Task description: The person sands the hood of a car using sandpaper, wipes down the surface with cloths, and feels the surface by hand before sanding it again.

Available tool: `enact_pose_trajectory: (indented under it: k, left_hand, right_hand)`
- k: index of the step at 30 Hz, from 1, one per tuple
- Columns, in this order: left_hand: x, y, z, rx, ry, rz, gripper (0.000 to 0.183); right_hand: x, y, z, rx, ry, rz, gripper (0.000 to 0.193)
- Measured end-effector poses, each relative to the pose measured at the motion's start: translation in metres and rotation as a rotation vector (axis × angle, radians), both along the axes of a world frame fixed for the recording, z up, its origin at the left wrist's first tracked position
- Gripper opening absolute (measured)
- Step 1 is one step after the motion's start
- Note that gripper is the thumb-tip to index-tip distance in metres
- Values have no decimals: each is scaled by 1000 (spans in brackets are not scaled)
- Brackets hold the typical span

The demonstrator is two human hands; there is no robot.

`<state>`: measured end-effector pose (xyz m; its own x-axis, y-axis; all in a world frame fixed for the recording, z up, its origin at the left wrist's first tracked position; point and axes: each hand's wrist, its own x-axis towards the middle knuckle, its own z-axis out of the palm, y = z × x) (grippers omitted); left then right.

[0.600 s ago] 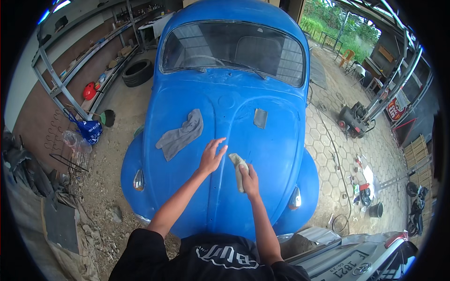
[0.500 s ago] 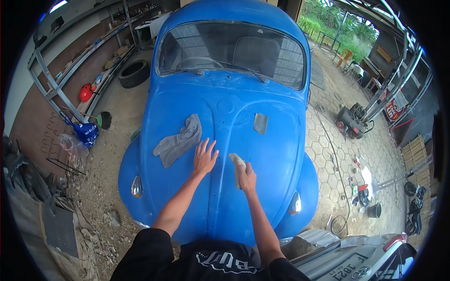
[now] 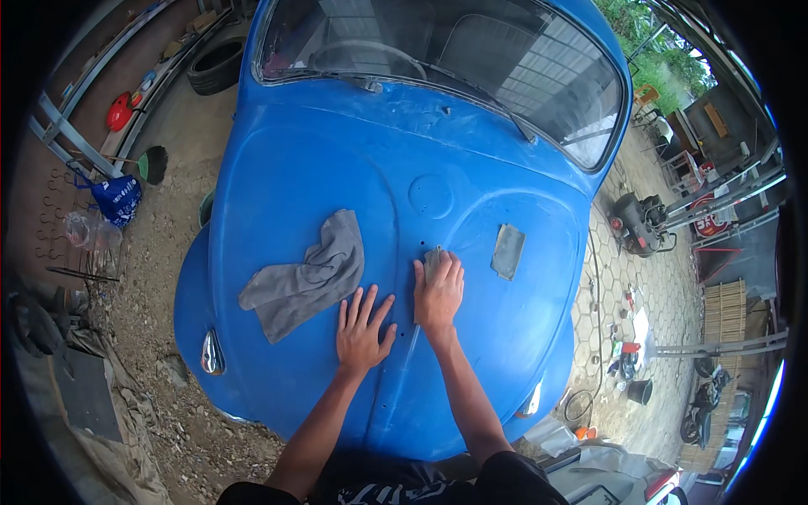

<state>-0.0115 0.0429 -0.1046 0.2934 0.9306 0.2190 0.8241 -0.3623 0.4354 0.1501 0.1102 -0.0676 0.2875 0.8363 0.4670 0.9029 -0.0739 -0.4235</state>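
Note:
A blue car's front hood (image 3: 307,177) lies before me, its paint dull and matte. My left hand (image 3: 362,338) rests flat on it with fingers spread, just right of a crumpled grey cloth (image 3: 316,271). On the raised centre ridge, my right hand (image 3: 439,296) presses down a flat greyish piece that looks like folded sandpaper (image 3: 432,257); most of it is hidden under the fingers. A separate grey-green rectangular sheet (image 3: 508,251), like sandpaper, lies on the hood to the right of that hand.
The windshield (image 3: 454,67) with its wipers rises beyond the hood. Left on the ground are a tire (image 3: 217,67), a broom (image 3: 152,165) and a blue bag (image 3: 118,200). To the right stand a compressor (image 3: 640,223) and a black bucket (image 3: 640,391). Another vehicle (image 3: 602,471) is close at lower right.
My right hand has come down with the sandpaper onto the centre ridge, farther up the hood. My left hand has settled flat on the paint. The view has moved closer and tilted.

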Motion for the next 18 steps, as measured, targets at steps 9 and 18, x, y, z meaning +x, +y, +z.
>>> enact_pose_trajectory:
  k: [9, 18]
  left_hand:
    - [7, 1, -7, 50, -58, 2, 48]
    - [9, 0, -10, 91, -74, 16, 49]
  right_hand:
    - [100, 155, 11, 116, -89, -36, 22]
    - [100, 151, 7, 165, 40, -90, 24]
